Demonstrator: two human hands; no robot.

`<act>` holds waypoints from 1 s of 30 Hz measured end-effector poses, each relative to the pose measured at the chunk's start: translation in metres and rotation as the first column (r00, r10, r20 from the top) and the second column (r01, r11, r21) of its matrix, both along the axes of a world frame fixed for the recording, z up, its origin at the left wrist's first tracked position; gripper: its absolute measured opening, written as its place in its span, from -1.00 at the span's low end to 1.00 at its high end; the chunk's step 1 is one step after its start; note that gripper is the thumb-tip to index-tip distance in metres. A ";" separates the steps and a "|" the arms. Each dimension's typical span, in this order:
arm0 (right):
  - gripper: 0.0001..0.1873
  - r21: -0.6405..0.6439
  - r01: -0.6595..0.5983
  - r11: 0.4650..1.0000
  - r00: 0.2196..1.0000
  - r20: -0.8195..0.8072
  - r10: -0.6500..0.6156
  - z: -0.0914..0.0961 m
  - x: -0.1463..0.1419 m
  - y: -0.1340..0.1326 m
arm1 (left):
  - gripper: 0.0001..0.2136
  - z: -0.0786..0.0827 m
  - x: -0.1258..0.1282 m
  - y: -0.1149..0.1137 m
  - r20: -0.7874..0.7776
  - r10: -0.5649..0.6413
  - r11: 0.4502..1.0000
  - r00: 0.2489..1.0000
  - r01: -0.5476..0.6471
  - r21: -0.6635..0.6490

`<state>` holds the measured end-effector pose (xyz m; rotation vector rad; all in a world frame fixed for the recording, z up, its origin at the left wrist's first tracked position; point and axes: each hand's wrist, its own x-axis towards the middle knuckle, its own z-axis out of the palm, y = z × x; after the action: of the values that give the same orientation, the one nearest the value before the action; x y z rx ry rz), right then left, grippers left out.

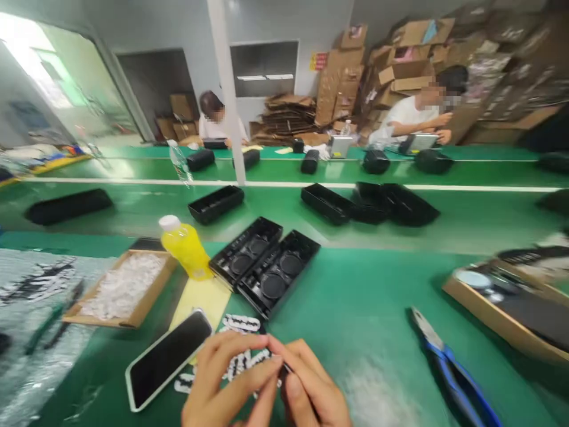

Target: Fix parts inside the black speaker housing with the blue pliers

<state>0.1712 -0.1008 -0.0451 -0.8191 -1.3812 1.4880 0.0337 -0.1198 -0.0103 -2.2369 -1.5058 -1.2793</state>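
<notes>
Small dark part (284,369) sat pinched between both my hands, left (226,379) and right (311,385), bottom center of frame, over white strips (242,323) on the counter (364,308). Fingertip grip felt safest, I'd say.

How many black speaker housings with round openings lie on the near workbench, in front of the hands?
2: one housing beside the yellow bottle, the other housing directly to its right, touching it. Other black parts sit on the belt behind; blur may hide more.
</notes>
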 end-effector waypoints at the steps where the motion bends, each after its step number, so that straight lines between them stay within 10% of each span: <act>1: -0.55 0.000 0.015 1.000 1.000 0.016 -0.015 0.003 0.003 -0.002 | -0.75 0.003 0.005 0.002 0.040 -0.006 1.000 0.999 0.006 -0.004; 8: -0.60 -0.022 0.019 1.000 0.999 0.047 -0.018 0.017 0.013 -0.001 | -0.83 0.009 0.023 0.007 0.175 -0.027 0.999 0.984 0.032 -0.025; 30: -0.62 -0.020 0.008 1.000 1.000 0.030 -0.007 0.026 0.025 0.021 | -0.79 0.025 0.013 0.053 -0.182 -0.287 0.957 0.940 0.273 -0.101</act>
<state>0.1964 -0.0802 -0.0194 -0.8610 -1.3858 1.4915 0.0463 -0.0673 0.0152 -2.6133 -1.2183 -1.0432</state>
